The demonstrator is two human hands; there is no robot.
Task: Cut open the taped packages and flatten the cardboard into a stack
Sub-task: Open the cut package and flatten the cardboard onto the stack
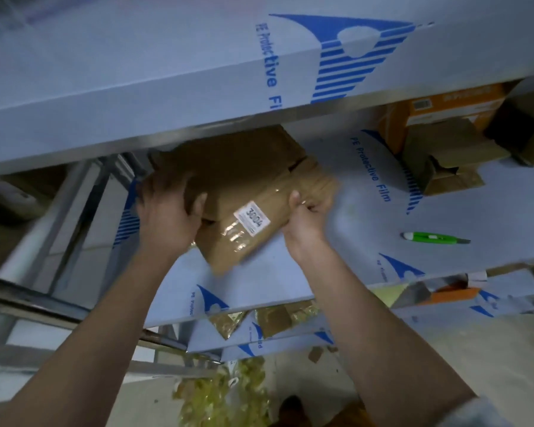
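Head view is looking down past two bare forearms onto a film-covered shelf (336, 266). Both hands are gripping a taped cardboard package (253, 211) lying flat near the shelf's front edge: the left hand (167, 217) is curling over its left end, the right hand (305, 223) is pinching its right edge. Farther right, a green utility knife (432, 237) is lying well apart. Beyond, blurred, probably opened boxes (444, 158) are sitting.

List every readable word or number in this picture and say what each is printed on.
"30004": white label on the cardboard package.
"PE Protective Film": blue print on the top shelf and the middle shelf.
Orange box: print too blurred to read.
Small print on the label: too small.
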